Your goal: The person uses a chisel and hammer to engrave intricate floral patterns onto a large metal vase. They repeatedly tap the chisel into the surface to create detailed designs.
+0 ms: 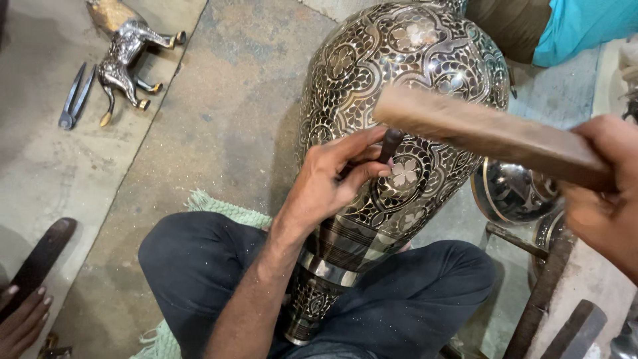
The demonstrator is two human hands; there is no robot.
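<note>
vase (399, 126) lying across lap, horse figurine (126, 50) far left on floor (219, 126)

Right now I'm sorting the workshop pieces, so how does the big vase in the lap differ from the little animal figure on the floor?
The vase is far larger than the animal figure. The vase leans across the seated person's legs, while the figure lies on its side on the floor. The left hand presses a small chisel to the vase and the right hand holds a wooden mallet over it; nobody touches the figure. Both show dark metal with bright engraved patterning.
</note>
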